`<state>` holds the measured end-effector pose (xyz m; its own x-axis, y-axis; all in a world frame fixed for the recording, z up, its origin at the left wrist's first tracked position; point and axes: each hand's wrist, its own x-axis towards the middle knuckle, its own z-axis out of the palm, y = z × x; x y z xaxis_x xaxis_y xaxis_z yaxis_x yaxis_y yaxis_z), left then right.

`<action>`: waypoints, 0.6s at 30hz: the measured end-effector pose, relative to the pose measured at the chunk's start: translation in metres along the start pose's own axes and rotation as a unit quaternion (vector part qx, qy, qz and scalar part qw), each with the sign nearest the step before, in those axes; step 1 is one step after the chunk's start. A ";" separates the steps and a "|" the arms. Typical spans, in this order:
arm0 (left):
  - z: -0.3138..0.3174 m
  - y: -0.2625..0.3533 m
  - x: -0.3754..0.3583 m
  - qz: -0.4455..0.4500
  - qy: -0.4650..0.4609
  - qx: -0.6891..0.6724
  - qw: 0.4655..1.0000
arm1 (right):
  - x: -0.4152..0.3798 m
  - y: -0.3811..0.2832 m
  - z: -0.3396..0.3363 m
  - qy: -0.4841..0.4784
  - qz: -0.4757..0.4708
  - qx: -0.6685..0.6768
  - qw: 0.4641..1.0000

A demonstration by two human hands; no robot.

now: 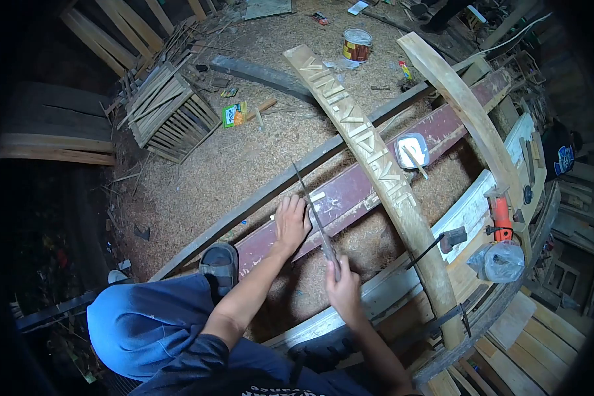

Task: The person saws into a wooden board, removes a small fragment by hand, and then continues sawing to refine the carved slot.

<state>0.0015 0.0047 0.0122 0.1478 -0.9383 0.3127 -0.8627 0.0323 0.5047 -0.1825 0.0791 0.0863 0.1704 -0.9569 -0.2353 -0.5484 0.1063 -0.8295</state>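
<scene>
My right hand (343,285) is wrapped round the handle of a long thin saw (319,226), whose blade points up and away to the left. Beside the blade, my left hand (292,223) presses down on the maroon board (346,201), its fingers together over a small light wood strip. A short piece of that pale wood (317,197) shows just right of the blade. What lies under my left palm is hidden. To the right, a long plank (360,135) with small wood pieces laid along it crosses the maroon board.
A tub of white paste (412,150) with a stick stands on the maroon board. At the right lie a red power tool (501,219), a plastic bag (503,262) and a curved plank (462,99). A slatted crate (171,115) and a paint can (357,46) stand on the ground.
</scene>
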 end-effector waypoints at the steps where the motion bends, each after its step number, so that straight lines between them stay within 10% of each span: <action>1: 0.000 0.001 -0.004 -0.009 -0.008 0.014 1.000 | 0.002 0.001 0.010 0.001 0.002 -0.003 1.000; 18: 0.001 0.002 -0.005 -0.014 -0.012 0.008 1.000 | 0.009 -0.001 0.007 -0.042 0.025 -0.040 0.998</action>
<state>-0.0017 0.0088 0.0108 0.1607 -0.9467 0.2792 -0.8657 0.0007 0.5006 -0.1750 0.0719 0.0816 0.2076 -0.9242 -0.3206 -0.6209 0.1288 -0.7732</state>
